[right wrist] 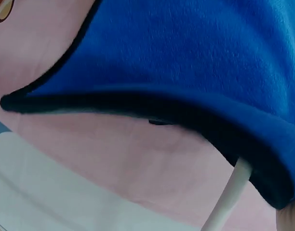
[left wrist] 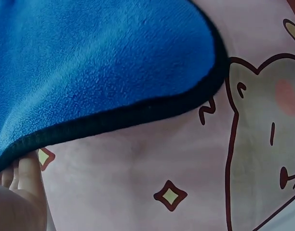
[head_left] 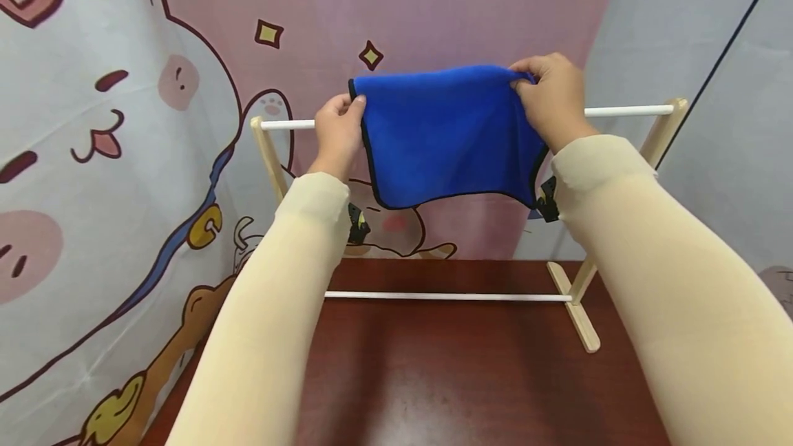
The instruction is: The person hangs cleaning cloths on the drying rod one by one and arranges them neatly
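Note:
A blue towel [head_left: 446,136] with dark edging hangs in front of the upper white bar [head_left: 628,112] of a rack, its top edge above the bar's line. My left hand [head_left: 337,133] pinches its left edge near the top. At the upper right corner, my right hand [head_left: 556,98] pinches the cloth between thumb and fingers. In the left wrist view, the fingers [left wrist: 29,175] meet the dark trim of the fleecy towel [left wrist: 113,57]. The right wrist view has the bar [right wrist: 229,192] passing behind the towel [right wrist: 195,53]; the right hand [right wrist: 289,219] barely shows.
Pale wooden posts [head_left: 269,157] carry the rack, with a lower white bar [head_left: 446,296] and a wooden foot [head_left: 579,315] on a reddish-brown tabletop [head_left: 434,377]. A cartoon-printed pink and white cloth [head_left: 471,5] hangs behind and along the left.

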{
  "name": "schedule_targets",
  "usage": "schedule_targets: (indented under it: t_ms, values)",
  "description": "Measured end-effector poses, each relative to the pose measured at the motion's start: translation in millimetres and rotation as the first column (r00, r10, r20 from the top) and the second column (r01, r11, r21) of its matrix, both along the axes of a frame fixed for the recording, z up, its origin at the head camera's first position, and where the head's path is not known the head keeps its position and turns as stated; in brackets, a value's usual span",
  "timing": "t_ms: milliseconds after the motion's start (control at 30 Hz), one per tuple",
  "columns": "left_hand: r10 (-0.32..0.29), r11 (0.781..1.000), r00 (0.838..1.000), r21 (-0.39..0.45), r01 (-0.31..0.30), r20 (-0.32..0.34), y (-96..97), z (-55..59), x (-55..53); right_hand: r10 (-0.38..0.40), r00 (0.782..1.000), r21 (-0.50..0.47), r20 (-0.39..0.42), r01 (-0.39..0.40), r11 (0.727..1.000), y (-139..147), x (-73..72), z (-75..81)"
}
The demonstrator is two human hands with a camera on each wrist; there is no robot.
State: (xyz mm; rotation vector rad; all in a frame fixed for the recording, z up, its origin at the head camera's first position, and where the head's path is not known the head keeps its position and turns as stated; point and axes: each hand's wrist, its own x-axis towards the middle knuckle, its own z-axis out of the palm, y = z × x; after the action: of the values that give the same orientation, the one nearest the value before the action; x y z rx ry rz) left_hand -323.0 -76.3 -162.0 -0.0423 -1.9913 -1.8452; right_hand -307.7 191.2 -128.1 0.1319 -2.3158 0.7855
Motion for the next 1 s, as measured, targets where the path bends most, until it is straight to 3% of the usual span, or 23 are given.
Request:
schedule_targets:
  t_ms: [167,333,500,600,767,867,933,1000]
  values:
    - [0.021,1.0,0.999,0.015,-0.021,0.027,-5.7,-0.9,0.3,0.042,0.994,0.098,0.102,-0.052,0.994,1,3.1,-0.7]
    - [-0.003,0.993,0.998,0.115,-0.004,0.057,-7.9,-1.0,2.1,0.066,0.977,0.143,0.205,-0.096,0.985,3,4.3,-3.8]
    - [-0.05,0.979,0.995,0.2,0.031,0.091,-8.8,-1.4,2.7,0.091,0.97,0.151,0.226,-0.127,0.98,3,5.5,-7.2]
    - [-0.072,0.978,0.989,0.204,0.045,0.126,-9.5,-2.1,3.5,0.111,0.969,0.14,0.219,-0.144,0.98,5,8.2,-9.0]
    - [-0.113,0.969,0.978,0.238,0.069,0.176,-11.1,-5.5,4.9,0.136,0.968,0.016,0.211,-0.142,0.99,11,13.4,-14.5]
    - [-0.131,0.96,0.975,0.266,0.081,0.178,-11.9,-7.0,5.6,0.149,0.974,-0.131,0.169,-0.128,0.983,17,15.1,-19.4]
    - [-0.136,0.959,0.974,0.269,0.084,0.181,-12.9,-7.5,6.2,0.181,0.978,-0.289,0.103,-0.145,0.946,22,15.6,-23.8]
    - [-0.136,0.962,0.973,0.26,0.084,0.188,-13.8,-8.0,7.1,0.218,0.975,-0.479,0.033,-0.176,0.86,26,16.5,-28.7]
